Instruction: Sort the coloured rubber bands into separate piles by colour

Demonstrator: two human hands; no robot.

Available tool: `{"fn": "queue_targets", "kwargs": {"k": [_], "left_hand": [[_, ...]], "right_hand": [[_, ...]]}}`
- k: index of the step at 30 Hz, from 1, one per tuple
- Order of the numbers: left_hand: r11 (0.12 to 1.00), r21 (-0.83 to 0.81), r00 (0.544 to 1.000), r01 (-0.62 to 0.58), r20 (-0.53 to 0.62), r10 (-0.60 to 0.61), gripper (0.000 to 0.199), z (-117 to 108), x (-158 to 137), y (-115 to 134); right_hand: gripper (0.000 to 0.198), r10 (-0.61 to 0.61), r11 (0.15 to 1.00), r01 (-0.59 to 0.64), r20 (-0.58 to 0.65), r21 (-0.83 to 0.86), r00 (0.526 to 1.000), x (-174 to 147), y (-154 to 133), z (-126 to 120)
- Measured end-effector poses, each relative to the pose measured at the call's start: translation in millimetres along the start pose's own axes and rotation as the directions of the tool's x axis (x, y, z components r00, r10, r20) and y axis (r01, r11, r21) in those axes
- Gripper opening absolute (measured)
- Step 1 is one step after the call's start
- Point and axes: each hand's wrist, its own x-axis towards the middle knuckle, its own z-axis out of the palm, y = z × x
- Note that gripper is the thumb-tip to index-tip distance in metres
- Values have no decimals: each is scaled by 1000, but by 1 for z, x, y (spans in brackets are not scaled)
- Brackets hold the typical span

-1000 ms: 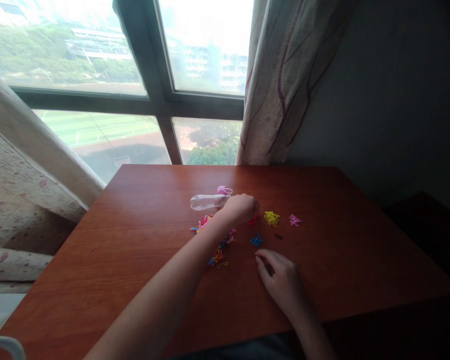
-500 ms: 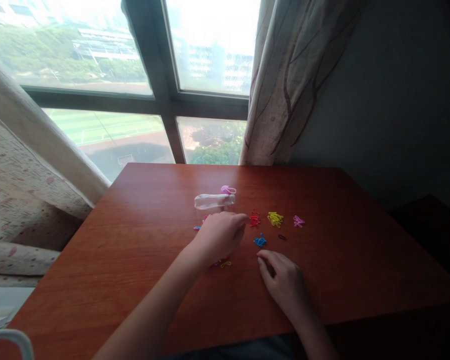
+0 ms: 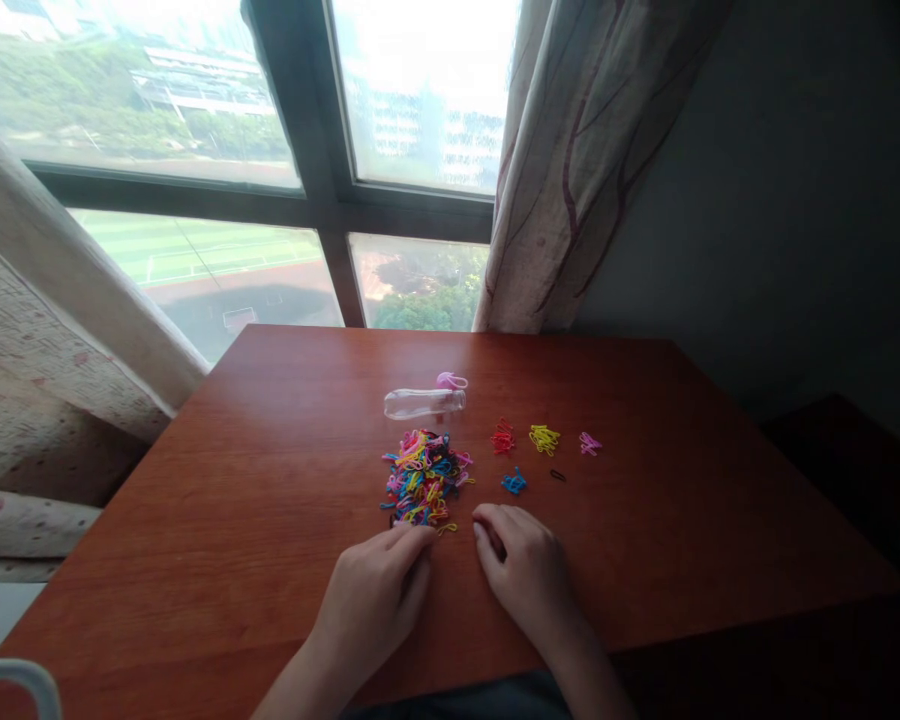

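Figure: tabletop seen from above, near edge first. The left hand (image 3: pixel 375 600) lies palm-down on the wooden table (image 3: pixel 195 520), fingers loosely curled and fingertips touching the near edge of the mixed pile of small coloured rubber bands (image 3: pixel 424 477); it grips nothing that can be seen, though a single band pinched under the fingertips cannot be ruled out. The right hand (image 3: pixel 529 570) rests just beside it, also palm-down and half-curled, apparently empty, its fingertips near the pile's right-hand corner. Both hands thus flank the pile from the near side, a posture suited to picking single bands out of it.

Beyond the right hand, small single-colour groups lie apart from the pile and from each other: a blue cluster (image 3: pixel 514 483) and one dark band (image 3: pixel 557 475) nearer, then a row of red cluster (image 3: pixel 503 437), yellow cluster (image 3: pixel 544 439) and pink cluster (image 3: pixel 589 443) farther out. The spacing keeps each colour distinct, which suggests sorting by colour.

Behind the pile a clear plastic bottle (image 3: pixel 422 403) lies on its side, uncapped, with its pink cap (image 3: pixel 451 380) just beyond its mouth; it appears empty, plausibly the bands' container.

At the far edge stand the window (image 3: pixel 390 150) and a patterned curtain (image 3: pixel 570 160).
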Motion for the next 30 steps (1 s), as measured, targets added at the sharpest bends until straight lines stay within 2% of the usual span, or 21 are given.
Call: {"fn": "queue_targets", "kwargs": {"k": [7, 13, 22, 25, 28, 30], "left_hand": [[997, 79, 1000, -13, -25, 15, 25, 0, -5, 1], [998, 4, 985, 57, -164, -55, 25, 0, -5, -3], [993, -50, 991, 111, -68, -115, 23, 0, -4, -3], [993, -50, 992, 111, -51, -113, 22, 1, -5, -4], [993, -52, 994, 106, -36, -108, 22, 0, -4, -4], [994, -46, 994, 100, -31, -101, 22, -1, -3, -3]], "right_hand": [[16, -39, 999, 39, 33, -12, 999, 5, -16, 5], [16, -48, 999, 48, 31, 8, 998, 5, -16, 7], [14, -42, 999, 42, 64, 6, 997, 4, -16, 6], [15, -34, 996, 31, 28, 82, 999, 3, -14, 6], [16, 30, 979, -22, -34, 201, 999, 4, -4, 3], [18, 66, 978, -46, -92, 204, 994, 7, 8, -4]]}}
